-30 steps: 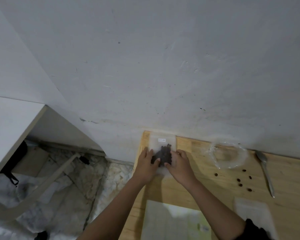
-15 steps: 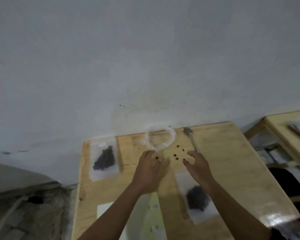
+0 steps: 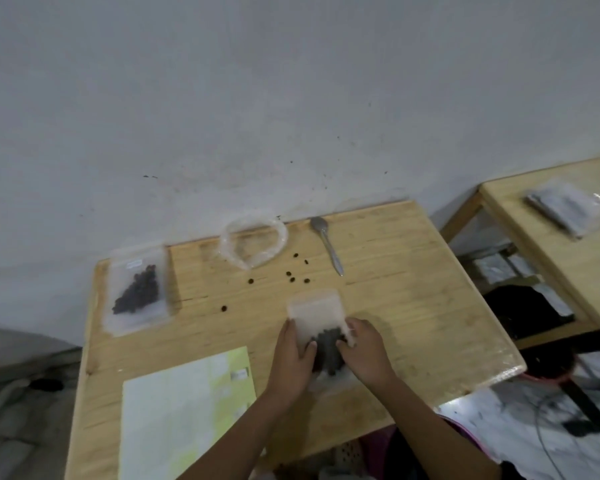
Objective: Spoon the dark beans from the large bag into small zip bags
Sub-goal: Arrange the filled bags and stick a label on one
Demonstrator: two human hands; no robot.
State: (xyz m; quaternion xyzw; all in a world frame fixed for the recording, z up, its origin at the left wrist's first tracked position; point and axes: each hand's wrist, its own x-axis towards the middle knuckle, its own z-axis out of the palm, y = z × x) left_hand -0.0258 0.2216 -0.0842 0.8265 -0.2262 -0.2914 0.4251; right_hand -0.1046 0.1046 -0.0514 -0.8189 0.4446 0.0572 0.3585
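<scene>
Spillage is the worry: left hand [image 3: 293, 358] and right hand [image 3: 366, 351] pinch the sides of a small bag [image 3: 316, 311] of beans [image 3: 328, 346] lying on the table [image 3: 413, 306]. Whether its zip is sealed I cannot tell, so squeezing could push beans out among the strays [image 3: 306, 280].

Bare makeshift workroom: scuffed grey wall [image 3: 291, 98], plain wooden table [image 3: 413, 271], second table [image 3: 520, 233] alongside, marbled floor [image 3: 482, 424].

views: 1 | head-worn, above table [image 3: 413, 278] | faces forward-down, toward wall [image 3: 291, 98] | near
</scene>
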